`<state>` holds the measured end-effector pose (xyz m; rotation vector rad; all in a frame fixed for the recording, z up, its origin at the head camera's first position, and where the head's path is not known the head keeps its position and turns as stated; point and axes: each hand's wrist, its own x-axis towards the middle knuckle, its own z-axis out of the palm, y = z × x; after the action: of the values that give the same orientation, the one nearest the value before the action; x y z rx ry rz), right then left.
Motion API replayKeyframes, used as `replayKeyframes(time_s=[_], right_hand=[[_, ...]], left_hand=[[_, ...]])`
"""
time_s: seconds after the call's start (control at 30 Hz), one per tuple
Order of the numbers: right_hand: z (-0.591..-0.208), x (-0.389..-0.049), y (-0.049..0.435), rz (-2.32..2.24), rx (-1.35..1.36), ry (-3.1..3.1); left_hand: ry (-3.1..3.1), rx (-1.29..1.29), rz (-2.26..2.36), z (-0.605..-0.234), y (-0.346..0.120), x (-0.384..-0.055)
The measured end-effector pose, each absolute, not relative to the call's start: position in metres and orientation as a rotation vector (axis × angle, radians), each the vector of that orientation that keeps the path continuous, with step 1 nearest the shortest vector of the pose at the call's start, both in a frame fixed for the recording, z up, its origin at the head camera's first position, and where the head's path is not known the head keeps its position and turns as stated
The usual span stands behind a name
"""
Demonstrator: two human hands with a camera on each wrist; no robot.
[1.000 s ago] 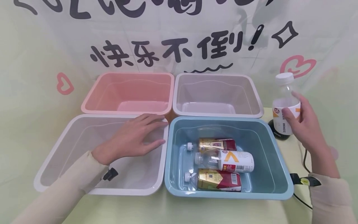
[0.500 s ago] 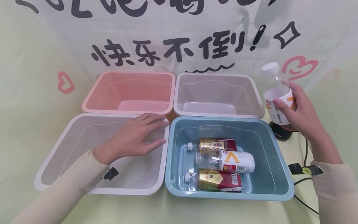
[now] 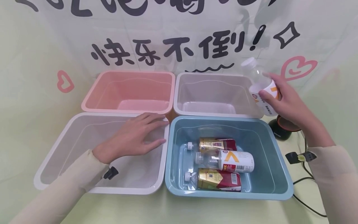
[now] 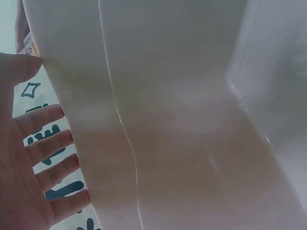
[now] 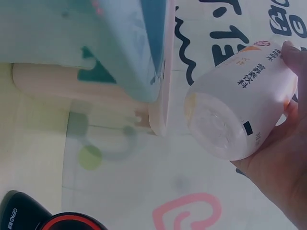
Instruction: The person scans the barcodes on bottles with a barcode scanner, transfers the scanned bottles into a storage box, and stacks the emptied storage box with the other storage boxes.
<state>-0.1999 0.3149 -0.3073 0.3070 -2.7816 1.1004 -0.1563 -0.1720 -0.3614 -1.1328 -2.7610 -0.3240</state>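
Note:
My right hand (image 3: 292,105) grips a clear plastic bottle (image 3: 263,101) with a white cap and a white label marked in orange. The bottle leans to the left in the air, over the right end of the back grey bin (image 3: 218,79). In the right wrist view the bottle's base (image 5: 216,127) faces the camera. My left hand (image 3: 130,137) rests with spread fingers on the right rim of the front grey-white bin (image 3: 166,146). In the left wrist view its fingertips (image 4: 67,136) touch that rim.
Inside the blue bin (image 3: 271,194) lie several bottles, including a white-labelled bottle (image 3: 237,161) and a gold-and-red bottle (image 3: 219,179). A pink bin (image 3: 139,88) stands back left. Right of the bins are a black round device (image 3: 281,132) and a cable (image 3: 309,207).
My right hand has carried the bottle left and upward, from above the black device toward the back grey bin, tilting it further. The left hand stays on its rim.

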Motion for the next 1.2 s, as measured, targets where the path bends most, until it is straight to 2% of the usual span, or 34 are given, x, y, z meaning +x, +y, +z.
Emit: replayKeyframes(time_s=[1.2], right_hand=[[-0.303, -0.257, 0.248, 0.746, 0.67, -3.009]], left_hand=[[-2.745, -1.147, -0.337, -0.362, -0.174, -0.158]])
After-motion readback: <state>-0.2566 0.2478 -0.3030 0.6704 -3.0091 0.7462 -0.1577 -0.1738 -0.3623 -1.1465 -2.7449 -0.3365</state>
